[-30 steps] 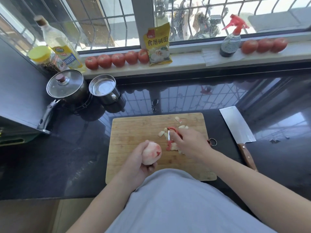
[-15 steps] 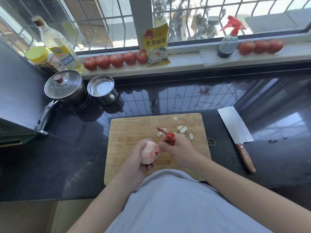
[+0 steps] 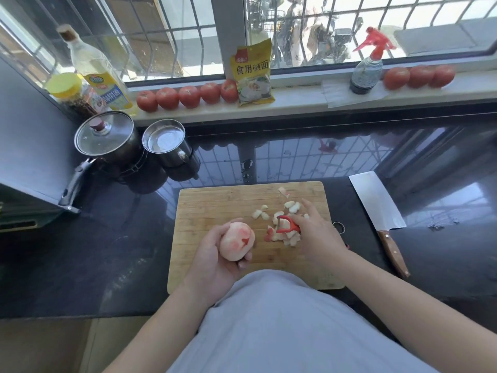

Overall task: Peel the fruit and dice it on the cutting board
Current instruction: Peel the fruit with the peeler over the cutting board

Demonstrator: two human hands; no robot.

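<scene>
Left hand [image 3: 212, 262] gripping peeled fruit [image 3: 236, 244], right hand [image 3: 316, 238] holding peeler [image 3: 287, 224]

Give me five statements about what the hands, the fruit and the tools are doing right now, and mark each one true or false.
1. The left hand holds the fruit above the cutting board. True.
2. The fruit is fully peeled. False: a few red patches of skin remain on it.
3. The right hand grips the cleaver. False: it holds a red peeler; the cleaver lies on the counter to the right of the board, untouched.
4. Peel scraps lie on the board near the right hand. True.
5. The peeler's blade is pressed against the fruit. False: the peeler is apart from it, over the scraps.
</scene>
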